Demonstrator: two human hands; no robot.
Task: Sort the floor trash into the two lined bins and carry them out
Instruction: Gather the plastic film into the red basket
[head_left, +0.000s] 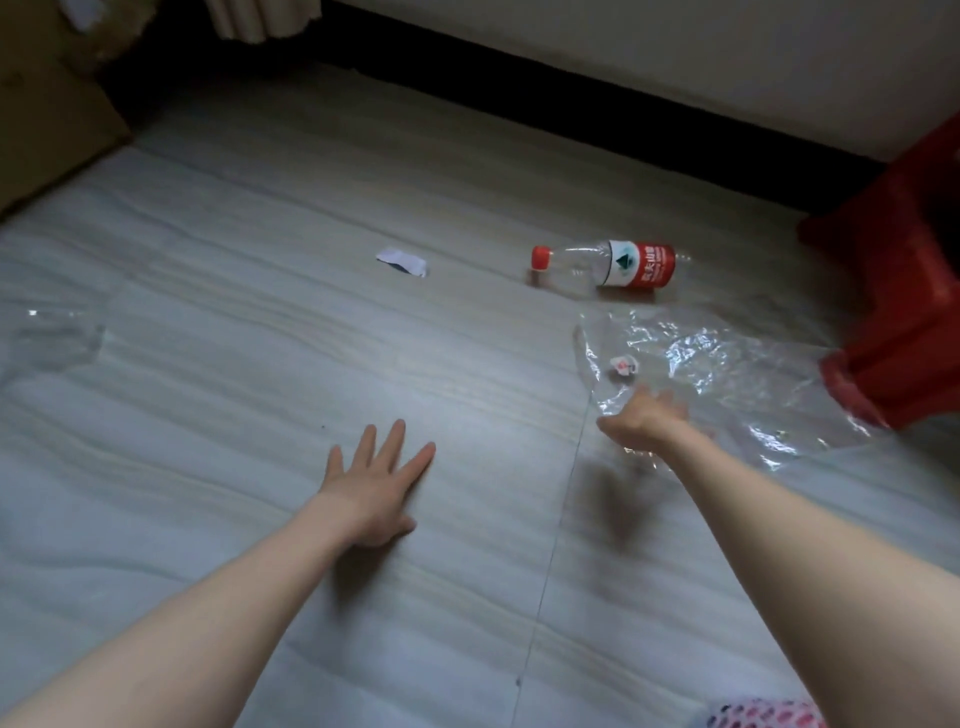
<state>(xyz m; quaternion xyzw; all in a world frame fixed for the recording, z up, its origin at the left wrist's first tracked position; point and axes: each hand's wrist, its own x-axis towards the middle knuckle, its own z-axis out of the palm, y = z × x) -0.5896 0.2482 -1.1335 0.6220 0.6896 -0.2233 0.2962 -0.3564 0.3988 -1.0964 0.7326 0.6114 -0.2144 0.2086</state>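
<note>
On floor, bottle (608, 264) sideways — cap left

One label with writing, on the bottle ahead of me

A clear plastic bottle (605, 264) with a red cap lies on its side on the floor; its red and white label (641, 263) carries a green triangle logo and white Chinese characters, too small and blurred for me to read. The small crumpled wrapper (623, 367) shows red marks, also unreadable.
</note>
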